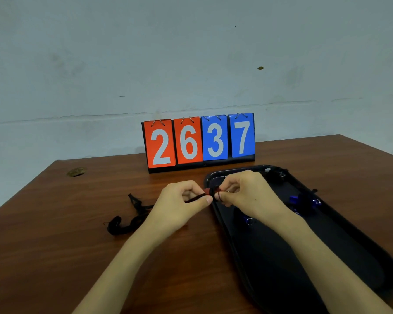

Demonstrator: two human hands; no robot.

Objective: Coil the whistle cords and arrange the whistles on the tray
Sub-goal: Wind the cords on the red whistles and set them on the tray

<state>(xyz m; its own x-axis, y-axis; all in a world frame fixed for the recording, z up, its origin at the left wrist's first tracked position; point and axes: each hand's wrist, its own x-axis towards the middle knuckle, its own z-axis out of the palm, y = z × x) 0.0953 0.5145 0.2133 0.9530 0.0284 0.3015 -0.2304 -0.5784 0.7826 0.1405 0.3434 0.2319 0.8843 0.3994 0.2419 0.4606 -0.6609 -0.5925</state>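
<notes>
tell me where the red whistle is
In the head view, the red whistle is held between the left hand and right hand, centre frame, over the left rim of the black tray.

Wooden table (55,245): scoreboard (199,141) at back, black tray (293,257) right, loose cord (123,224) left.

Your small red plastic whistle (207,191) has a black woven cord (123,224) — the blue plastic whistles (293,198) lie on a glossy black oblong tray (259,257).
</notes>
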